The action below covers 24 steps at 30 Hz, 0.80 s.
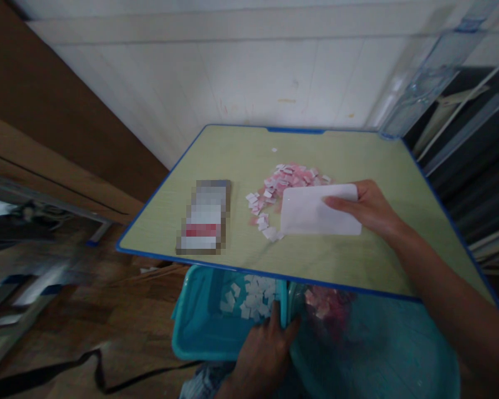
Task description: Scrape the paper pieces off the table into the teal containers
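My right hand (376, 209) holds a blank white card (316, 213) by its right end, thumb on top, over the table. Right behind the card lies a loose pile of small pink and white pieces (293, 176), partly covered by it. Below the table's front edge, my left hand (264, 346) grips the right wall of a teal rectangular bin (203, 352), with a finger inside and the thumb on the outer side. Small white square pieces (255, 293) lie in that bin. A larger teal tub (451, 360) beside it holds pink pieces in what looks like clear plastic (328, 307).
A phone with a blurred-out screen (203, 216) lies on the left of the blue-edged table (162, 221). At the back right corner stands a clear plastic bottle (416, 91). A white wall (249, 77) rises behind, and a black strap (100, 371) hangs at lower left.
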Each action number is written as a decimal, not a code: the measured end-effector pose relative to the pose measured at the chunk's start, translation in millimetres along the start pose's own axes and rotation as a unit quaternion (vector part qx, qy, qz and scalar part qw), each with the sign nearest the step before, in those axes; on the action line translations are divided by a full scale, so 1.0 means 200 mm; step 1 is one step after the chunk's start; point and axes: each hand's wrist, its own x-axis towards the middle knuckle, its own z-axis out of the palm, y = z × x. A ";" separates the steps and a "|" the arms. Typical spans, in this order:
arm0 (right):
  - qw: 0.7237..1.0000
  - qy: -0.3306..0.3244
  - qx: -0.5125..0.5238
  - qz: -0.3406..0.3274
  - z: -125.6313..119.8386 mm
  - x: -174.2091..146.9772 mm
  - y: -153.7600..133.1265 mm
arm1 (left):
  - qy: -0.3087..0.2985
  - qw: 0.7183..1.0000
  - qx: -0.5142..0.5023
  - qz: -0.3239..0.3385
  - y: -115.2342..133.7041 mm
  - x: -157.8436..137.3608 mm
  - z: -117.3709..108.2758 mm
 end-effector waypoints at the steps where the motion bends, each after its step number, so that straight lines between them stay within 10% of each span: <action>1: 1.000 -0.016 0.002 0.004 0.01 0.00 0.00 | -0.002 1.000 0.001 0.000 0.00 0.00 0.00; 24: 0.994 -0.038 -0.075 -0.071 0.14 -0.01 0.03 | 0.000 1.000 0.004 0.004 0.01 0.00 -0.01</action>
